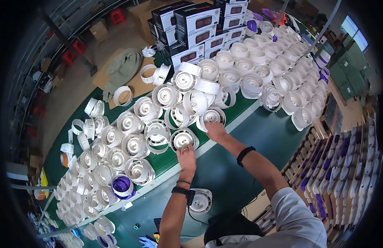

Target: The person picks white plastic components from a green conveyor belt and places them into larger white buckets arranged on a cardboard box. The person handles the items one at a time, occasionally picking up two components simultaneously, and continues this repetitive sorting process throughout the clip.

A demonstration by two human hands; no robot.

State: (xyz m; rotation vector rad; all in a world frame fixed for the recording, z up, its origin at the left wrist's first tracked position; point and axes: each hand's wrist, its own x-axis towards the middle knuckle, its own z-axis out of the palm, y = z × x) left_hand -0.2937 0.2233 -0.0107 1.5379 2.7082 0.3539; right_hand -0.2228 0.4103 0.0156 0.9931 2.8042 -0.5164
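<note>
My left hand (186,158) has its fingers closed on the near rim of a white round plastic housing (183,137), which has a ribbed ring and a small brass-coloured spot at its centre. Just to the right, my right hand (216,130) grips the near edge of a similar white housing (211,117), its fingertips partly hidden inside the rim. Both housings sit at the near edge of the green belt. Loose white rings (159,140) and more housings crowd round them. Another white housing (200,201) lies on the dark green table beside my left wrist.
Rows of white housings (278,66) stretch to the far right, and more fill the left. One purple-lined housing (123,186) stands among them. Stacked black-and-white boxes (196,25) rise at the back beside a grey-green cloth (124,68). Racks of white and purple parts (340,165) stand at right.
</note>
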